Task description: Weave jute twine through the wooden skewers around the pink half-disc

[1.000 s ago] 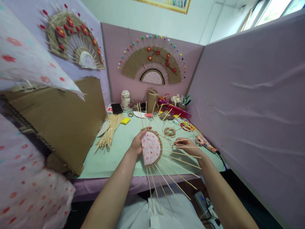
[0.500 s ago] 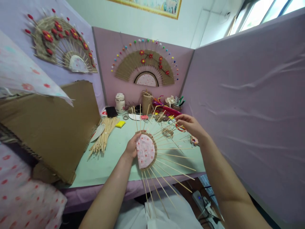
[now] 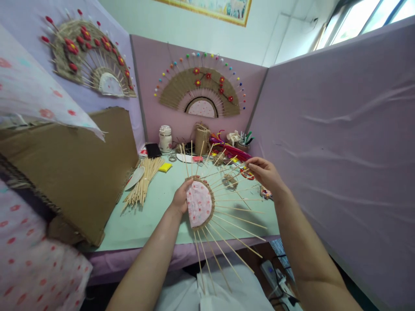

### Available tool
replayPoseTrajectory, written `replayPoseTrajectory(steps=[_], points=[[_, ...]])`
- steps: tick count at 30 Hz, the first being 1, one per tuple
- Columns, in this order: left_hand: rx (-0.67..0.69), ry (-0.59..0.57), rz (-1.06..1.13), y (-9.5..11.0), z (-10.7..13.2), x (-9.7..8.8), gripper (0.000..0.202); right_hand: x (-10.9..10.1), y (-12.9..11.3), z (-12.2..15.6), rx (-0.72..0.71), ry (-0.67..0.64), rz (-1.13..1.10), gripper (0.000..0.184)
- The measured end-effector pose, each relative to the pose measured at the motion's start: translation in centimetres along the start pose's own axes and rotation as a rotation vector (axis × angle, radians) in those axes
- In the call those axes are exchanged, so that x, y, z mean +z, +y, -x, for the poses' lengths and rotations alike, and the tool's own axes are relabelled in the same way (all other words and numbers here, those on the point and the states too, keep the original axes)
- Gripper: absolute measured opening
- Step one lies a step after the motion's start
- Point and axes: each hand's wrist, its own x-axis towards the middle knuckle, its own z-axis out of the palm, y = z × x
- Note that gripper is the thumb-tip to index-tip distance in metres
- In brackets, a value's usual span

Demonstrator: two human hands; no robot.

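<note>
Working at the ribs of a half-round fan (image 3: pixel 200 205), the person, in the head view, holds it up over the near part of the desk (image 3: pixel 162 220). The left hand (image 3: pixel 181 196) grips its straight edge, thumb in front on the dotted cloth. Thin sticks (image 3: pixel 240 220) spread from its curved rim, the lower ones reaching past the desk's edge. The right hand (image 3: pixel 264 172) is raised by the tips of the upper sticks, its fingers drawn narrow; a fine strand seems to run from the fan towards them, but whether they pinch it cannot be told.

The step in hand looks like leading twine among the sticks near the rim. The next move probably calls for a steady left grip and a light right one, with the strand taut enough to lie close but not so tight as to bend a stick.

A twine coil (image 3: pixel 230 182) lies beyond the sticks, and a stick bundle (image 3: pixel 144 183) lies at the left beside a yellow packet (image 3: pixel 165 167). Two finished-looking fans (image 3: pixel 177 93) hang on the partitions.

No brand or lettering can be read; the mark on the white jar (image 3: pixel 165 140) is too small to make out.
</note>
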Motion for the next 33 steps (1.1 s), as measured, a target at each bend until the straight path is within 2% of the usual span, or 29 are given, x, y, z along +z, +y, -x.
replayPoseTrajectory(steps=[5, 9, 11, 14, 16, 22, 26, 30, 33], points=[[0.025, 0.034, 0.026, 0.0, -0.1, -0.1, 0.017, 0.3, 2.0, 1.0, 0.120, -0.058, -0.061, 0.021], [0.102, 0.062, 0.063, 0.1, -0.3, -0.2, 0.019, 1.6, 4.2, 2.0, 0.204, -0.145, -0.051, 0.024], [0.146, 0.076, 0.082, 0.2, -0.4, -0.1, 0.019, 2.6, 4.7, 2.6, 0.257, -0.249, 0.045, 0.025], [0.182, 0.086, 0.102, 0.2, -0.5, -0.1, 0.019, 3.9, 4.8, 3.4, 0.273, -0.489, 0.209, 0.026], [0.200, 0.095, 0.099, 0.3, -0.5, -0.2, 0.019, 4.5, 4.8, 3.7, 0.256, -0.558, 0.238, 0.027], [0.224, 0.147, 0.142, 0.4, -0.6, -0.5, 0.017, 5.1, 5.7, 3.8, 0.359, -0.446, 0.098, 0.023], [0.230, 0.167, 0.140, 0.3, -0.8, -0.7, 0.018, 5.9, 6.0, 3.6, 0.323, -0.389, 0.037, 0.027], [0.247, 0.168, 0.145, 0.2, -1.0, -0.8, 0.020, 8.5, 6.1, 3.2, 0.164, -0.326, -0.072, 0.039], [0.267, 0.190, 0.152, 0.1, -1.1, -0.9, 0.019, 11.2, 6.3, 3.0, 0.131, -0.249, -0.194, 0.044]])
